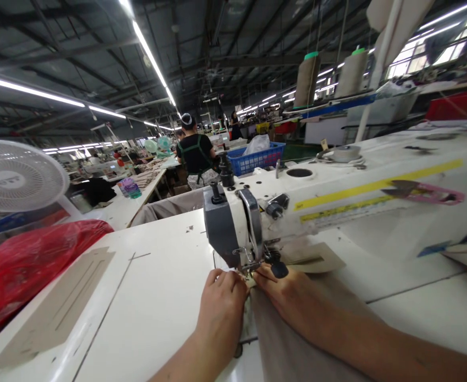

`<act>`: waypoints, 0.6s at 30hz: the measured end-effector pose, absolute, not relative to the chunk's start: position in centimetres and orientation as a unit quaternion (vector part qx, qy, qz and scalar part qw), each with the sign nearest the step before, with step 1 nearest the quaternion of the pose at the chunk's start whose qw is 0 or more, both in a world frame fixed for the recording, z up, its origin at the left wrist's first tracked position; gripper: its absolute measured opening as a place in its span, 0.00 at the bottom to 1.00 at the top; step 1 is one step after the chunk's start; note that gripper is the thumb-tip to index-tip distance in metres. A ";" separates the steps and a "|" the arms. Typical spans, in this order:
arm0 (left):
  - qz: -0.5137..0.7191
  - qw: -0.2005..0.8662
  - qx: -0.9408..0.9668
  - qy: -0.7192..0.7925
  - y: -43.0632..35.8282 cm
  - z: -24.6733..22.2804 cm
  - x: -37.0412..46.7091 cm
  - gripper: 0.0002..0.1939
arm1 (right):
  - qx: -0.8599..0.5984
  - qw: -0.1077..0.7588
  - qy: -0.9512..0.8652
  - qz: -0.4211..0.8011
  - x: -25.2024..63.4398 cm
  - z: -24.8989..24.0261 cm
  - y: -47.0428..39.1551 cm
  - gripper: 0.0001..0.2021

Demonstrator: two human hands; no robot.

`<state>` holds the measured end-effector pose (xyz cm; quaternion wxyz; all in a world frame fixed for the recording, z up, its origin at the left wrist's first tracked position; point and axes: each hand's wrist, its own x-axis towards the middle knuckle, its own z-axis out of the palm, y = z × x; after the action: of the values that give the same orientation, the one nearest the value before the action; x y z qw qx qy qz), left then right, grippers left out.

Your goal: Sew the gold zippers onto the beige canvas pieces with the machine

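Observation:
A white sewing machine (227, 225) with a dark grey head cover stands in front of me. Taupe fabric (279, 339) runs from under its needle area down over the table's near edge. Left of the needle, my left hand (223, 300) has its fingers curled and closed at the fabric's edge. My right hand (291, 292) lies over the fabric just right of the needle, its fingers closed on it near the presser foot. The fingertips of both hands are partly hidden at the needle. Behind my right hand lies a flat beige piece (317, 258).
A marked beige template (54, 307) and a red plastic bag (38, 260) lie at the left, below a white fan (18, 178). Pink-handled thread snips (424, 192) rest on the machine arm. Thread cones (307, 82) stand above. Beyond are a blue basket (255, 159) and a person (196, 151).

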<state>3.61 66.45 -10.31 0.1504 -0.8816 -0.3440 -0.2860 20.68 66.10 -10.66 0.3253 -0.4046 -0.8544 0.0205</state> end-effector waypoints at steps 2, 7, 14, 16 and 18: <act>-0.276 0.157 -0.881 -0.351 66.5 -10.3 3.6 0.15 | -0.406 0.325 -0.854 0.027 20.7 -10.5 66.1 0.14; -0.254 0.143 -0.879 -0.377 66.5 -10.6 3.5 0.08 | -0.426 0.301 -0.852 0.042 20.5 -10.2 65.9 0.13; -0.258 0.074 -0.877 -0.398 66.3 -10.0 2.9 0.05 | -0.434 0.261 -0.862 0.007 24.3 -9.8 66.0 0.14; -0.258 0.029 -0.884 -0.389 65.4 -9.3 2.3 0.08 | -0.456 0.231 -0.859 -0.034 26.0 -9.7 64.9 0.12; -0.251 -0.005 -0.893 -0.374 64.0 -8.5 1.7 0.12 | -0.476 0.186 -0.859 -0.029 26.7 -9.3 62.9 0.11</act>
<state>1.70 63.95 -8.53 -0.0049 -0.8927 -0.3744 -0.2509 26.70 62.94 -9.34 0.1865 -0.4761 -0.8589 -0.0289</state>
